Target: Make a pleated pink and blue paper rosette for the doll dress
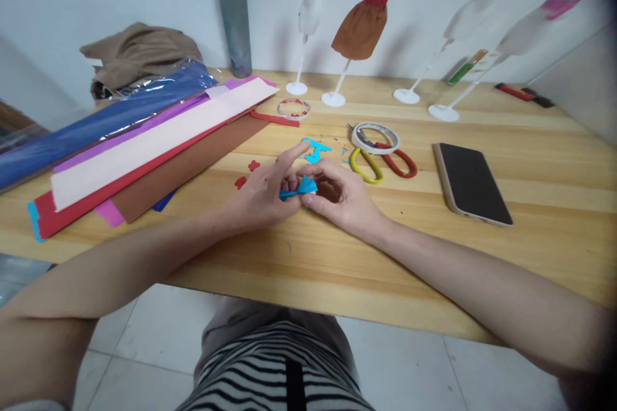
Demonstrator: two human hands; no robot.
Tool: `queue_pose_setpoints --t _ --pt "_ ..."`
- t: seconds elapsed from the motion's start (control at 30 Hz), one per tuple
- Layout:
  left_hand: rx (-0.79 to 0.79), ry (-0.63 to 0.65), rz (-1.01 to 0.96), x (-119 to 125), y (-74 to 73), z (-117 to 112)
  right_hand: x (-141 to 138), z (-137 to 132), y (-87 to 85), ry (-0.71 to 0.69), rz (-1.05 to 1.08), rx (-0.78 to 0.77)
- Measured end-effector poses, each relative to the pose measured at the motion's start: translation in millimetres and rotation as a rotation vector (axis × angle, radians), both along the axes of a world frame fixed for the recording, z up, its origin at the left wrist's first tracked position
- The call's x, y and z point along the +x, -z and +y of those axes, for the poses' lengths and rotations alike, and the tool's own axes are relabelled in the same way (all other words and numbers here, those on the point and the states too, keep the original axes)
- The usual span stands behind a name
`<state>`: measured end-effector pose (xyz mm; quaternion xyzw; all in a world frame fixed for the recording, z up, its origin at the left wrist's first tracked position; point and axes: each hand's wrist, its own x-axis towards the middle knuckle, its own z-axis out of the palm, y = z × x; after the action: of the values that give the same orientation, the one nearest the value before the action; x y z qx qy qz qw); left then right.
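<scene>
Both my hands meet over the middle of the wooden table (434, 250). My left hand (263, 189) and my right hand (337, 196) pinch a small piece of blue paper (299, 189) between their fingertips. The left forefinger sticks out toward several blue paper scraps (315, 149) lying just beyond. A few red scraps (245, 174) lie to the left of my left hand.
Coloured paper sheets (144, 148) are stacked at the left. Scissors with yellow and red handles (380, 164), a tape roll (375, 137) and a clear tape ring (294, 107) lie behind my hands. A phone (470, 183) rests at the right. White stands with dressed figures (361, 26) and a metal bottle (234, 13) line the wall.
</scene>
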<state>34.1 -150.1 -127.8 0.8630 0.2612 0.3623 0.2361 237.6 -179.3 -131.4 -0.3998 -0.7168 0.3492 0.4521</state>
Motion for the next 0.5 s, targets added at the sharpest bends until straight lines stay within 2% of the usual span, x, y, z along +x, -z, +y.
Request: queue_pose_setpoints --t 0.1,0.37,0.5 --pt "0.006 0.005 0.025 0 -2.7 -1 -3 0 1.2 0.005 0.023 -0.038" --pt "-0.199 -0.130 0.038 -5 -22.3 -1 -5 -2 -2.4 0.027 0.195 -0.135" --pt "-0.493 -0.104 -0.113 -1 -22.2 3 -3 0 -2.3 0.079 0.280 -0.108"
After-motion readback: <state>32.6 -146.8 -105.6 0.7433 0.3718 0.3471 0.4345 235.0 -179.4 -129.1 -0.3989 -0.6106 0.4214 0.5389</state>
